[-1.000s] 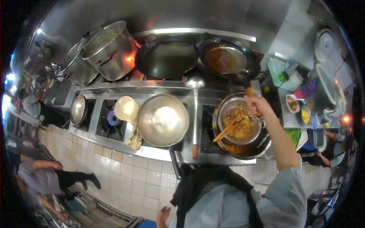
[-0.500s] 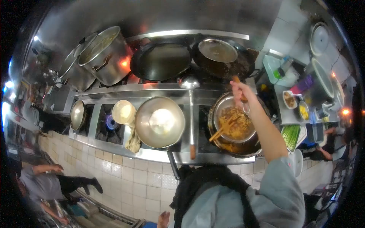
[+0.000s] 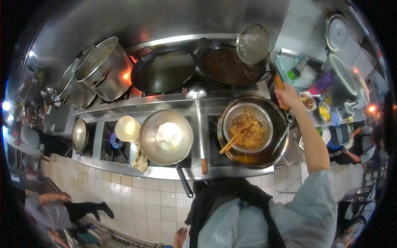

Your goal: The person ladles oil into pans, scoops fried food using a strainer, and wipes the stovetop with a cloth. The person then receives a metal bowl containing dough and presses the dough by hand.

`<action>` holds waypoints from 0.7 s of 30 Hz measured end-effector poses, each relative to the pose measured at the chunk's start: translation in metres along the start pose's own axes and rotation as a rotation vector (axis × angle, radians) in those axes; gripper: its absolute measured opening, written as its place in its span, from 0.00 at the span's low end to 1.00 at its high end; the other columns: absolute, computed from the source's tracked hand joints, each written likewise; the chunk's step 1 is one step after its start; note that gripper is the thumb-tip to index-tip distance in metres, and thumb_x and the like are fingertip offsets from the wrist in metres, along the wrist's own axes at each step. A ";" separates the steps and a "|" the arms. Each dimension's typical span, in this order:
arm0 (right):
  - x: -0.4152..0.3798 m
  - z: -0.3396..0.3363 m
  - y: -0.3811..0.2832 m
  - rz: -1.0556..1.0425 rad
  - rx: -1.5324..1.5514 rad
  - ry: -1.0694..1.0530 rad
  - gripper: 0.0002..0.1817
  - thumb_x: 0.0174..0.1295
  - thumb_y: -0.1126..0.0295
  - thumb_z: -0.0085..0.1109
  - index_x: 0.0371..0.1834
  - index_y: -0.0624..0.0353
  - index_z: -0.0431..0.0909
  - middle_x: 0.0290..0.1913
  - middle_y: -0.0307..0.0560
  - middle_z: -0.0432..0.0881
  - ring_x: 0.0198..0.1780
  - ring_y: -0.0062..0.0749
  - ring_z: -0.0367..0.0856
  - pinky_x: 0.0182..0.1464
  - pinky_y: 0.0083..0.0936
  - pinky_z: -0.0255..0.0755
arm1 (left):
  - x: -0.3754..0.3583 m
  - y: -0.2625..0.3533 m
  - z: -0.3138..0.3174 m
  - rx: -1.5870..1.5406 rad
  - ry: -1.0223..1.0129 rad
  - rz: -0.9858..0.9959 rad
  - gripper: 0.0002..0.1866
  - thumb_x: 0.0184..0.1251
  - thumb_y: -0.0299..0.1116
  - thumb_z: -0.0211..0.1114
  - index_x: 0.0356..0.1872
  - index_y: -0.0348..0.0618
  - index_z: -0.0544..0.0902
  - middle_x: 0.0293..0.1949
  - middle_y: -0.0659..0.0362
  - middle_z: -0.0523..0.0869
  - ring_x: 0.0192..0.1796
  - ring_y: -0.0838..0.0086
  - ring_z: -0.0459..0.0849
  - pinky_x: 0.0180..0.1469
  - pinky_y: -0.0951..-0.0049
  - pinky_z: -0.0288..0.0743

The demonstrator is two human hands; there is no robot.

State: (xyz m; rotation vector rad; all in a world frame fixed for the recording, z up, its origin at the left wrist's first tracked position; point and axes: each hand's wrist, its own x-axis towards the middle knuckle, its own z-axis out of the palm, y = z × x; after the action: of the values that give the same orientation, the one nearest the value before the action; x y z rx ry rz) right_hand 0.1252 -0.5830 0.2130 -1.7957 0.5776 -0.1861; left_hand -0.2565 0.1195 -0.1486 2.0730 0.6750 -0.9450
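Note:
My right hand (image 3: 288, 98) is closed round the wooden handle of a round mesh skimmer (image 3: 253, 44). The skimmer is tilted up over the right edge of the back right wok (image 3: 223, 66), which has dark liquid in it. Below my forearm sits a metal strainer bowl (image 3: 269, 129) of brown fried bits, with wooden chopsticks (image 3: 232, 142) leaning in it. It rests within a larger dark pan (image 3: 279, 144) holding a metal utensil. Low at the frame's bottom, my left hand (image 3: 180, 237) hangs beside the apron, fingers loosely bent, with nothing seen in it.
A steel pan (image 3: 151, 142) with a black handle and a long ladle (image 3: 199, 124) lie on the stove. Nearby are a cream tub (image 3: 127, 128) and a cloth (image 3: 140, 161). Tall pots (image 3: 103, 74) stand at back left, food dishes (image 3: 324, 111) at right. Other people work on both sides.
My right hand has moved right, lifting the skimmer from over the back right wok and tilting it up. The view has shifted slightly. My left hand stays low.

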 end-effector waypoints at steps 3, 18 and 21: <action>-0.008 0.000 0.007 0.006 -0.057 0.014 0.07 0.62 0.69 0.56 0.38 0.60 0.71 0.20 0.38 0.70 0.13 0.23 0.66 0.14 0.23 0.63 | 0.007 -0.002 0.001 -0.020 0.008 0.035 0.30 0.64 0.49 0.64 0.59 0.34 0.77 0.51 0.43 0.84 0.56 0.60 0.82 0.59 0.65 0.73; -0.025 0.053 0.037 0.364 0.429 -0.326 0.13 0.66 0.70 0.54 0.52 0.60 0.70 0.21 0.33 0.69 0.15 0.16 0.61 0.13 0.18 0.56 | 0.014 0.000 0.005 -0.051 0.113 0.063 0.30 0.63 0.50 0.65 0.57 0.35 0.79 0.50 0.42 0.84 0.54 0.56 0.83 0.57 0.65 0.74; -0.026 0.075 0.029 0.410 0.630 -0.336 0.15 0.67 0.71 0.53 0.55 0.60 0.70 0.20 0.32 0.67 0.15 0.15 0.61 0.14 0.16 0.55 | 0.013 -0.017 0.012 -0.107 0.065 -0.030 0.30 0.63 0.49 0.65 0.58 0.35 0.79 0.49 0.41 0.85 0.54 0.56 0.84 0.57 0.65 0.75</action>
State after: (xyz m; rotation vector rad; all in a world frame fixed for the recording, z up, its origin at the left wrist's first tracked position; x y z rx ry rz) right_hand 0.1248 -0.5122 0.1675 -1.0413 0.5531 0.1983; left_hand -0.2649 0.1220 -0.1713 2.0116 0.7753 -0.8425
